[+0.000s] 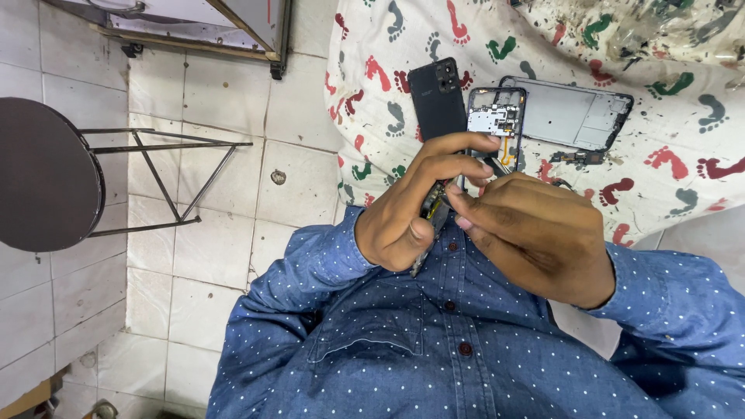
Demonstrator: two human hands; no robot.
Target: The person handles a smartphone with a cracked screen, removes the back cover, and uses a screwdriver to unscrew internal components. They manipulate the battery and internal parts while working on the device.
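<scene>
1. While both hands meet close over the chest, the left hand (411,209) curls around a dark, slim phone part (431,211) with yellow showing on it, fingers folded over its top and thumb pressed along its side; the grip is closed on it.
2. The right hand (535,233) comes in from the other side, its fingertips (459,203) pinched narrowly at the upper edge of the same part; what exactly they pinch is too small to tell.
3. Just beyond the fingers an opened phone frame (497,124) lies on the cloth, a circuit board and an orange flex cable showing in it; a black back cover (437,97) lies touching its left side, and a grey display panel (570,115) lies just beside its right.
4. All three rest on a white cloth (683,124) printed with coloured footprints.
5. Below the hands is a blue dotted shirt (403,349); a round black stool (46,174) stands on the white tiled floor (225,256).
</scene>
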